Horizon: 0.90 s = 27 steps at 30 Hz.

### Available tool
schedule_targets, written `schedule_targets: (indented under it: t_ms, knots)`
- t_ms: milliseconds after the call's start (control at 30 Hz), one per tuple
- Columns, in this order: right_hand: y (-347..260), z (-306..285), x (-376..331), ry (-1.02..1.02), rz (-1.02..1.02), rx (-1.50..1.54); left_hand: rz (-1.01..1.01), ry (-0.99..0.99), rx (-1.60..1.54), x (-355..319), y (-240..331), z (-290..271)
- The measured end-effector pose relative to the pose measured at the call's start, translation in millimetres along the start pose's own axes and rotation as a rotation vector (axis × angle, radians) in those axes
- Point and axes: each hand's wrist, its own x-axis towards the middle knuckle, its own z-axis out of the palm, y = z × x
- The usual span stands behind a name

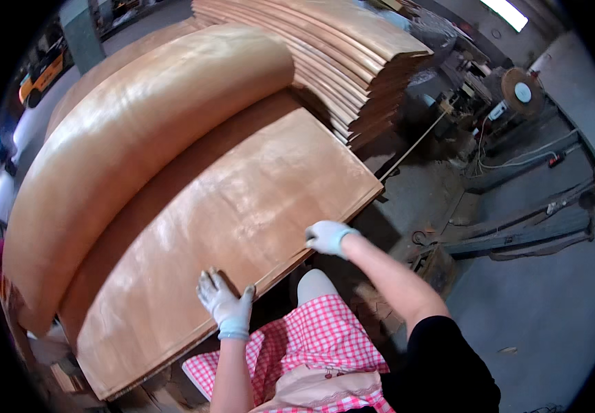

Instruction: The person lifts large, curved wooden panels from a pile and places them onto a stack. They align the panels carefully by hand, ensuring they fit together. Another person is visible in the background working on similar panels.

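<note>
A wide sheet of thin brown wood veneer (pixel 242 199) lies flat in front of me on a low stack. My left hand (pixel 226 304), in a whitish glove with dirty fingertips, rests on the sheet near its front edge, fingers spread. My right hand (pixel 330 239), gloved the same way, is closed at that edge farther right, fingers curled. A narrow light strip (pixel 280 270) runs along the edge between the two hands. Whether the right fingers pinch this strip or the sheet's edge is hidden. Behind, a large veneer sheet (pixel 153 117) is rolled over into a thick curve.
A tall pile of wavy veneer sheets (pixel 352 69) stands at the far right of the stack. Further right are a machine with a round disc (pixel 522 92), cables and a metal frame (pixel 517 237). A yellow vehicle (pixel 41 79) is at the far left. A checked apron (pixel 325 327) hangs below my hands.
</note>
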Motion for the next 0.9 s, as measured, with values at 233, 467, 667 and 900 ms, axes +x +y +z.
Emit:
schedule_targets:
  t_ms: [233,467,667,900]
  knots:
    - [209,-86,-14,0.297,0.277,-0.107,0.005,-0.028,0.04,-2,3,4]
    - [275,-34,-10,0.941,0.651,0.53,0.039,-0.014,0.014,0,14,6]
    - [121,7,-26,1.028,0.115,0.694,0.019,0.051,-0.086,-37,4,28]
    - [-117,88,-116,0.37,-0.39,1.128,0.424,0.156,-0.855,-71,61,-43]
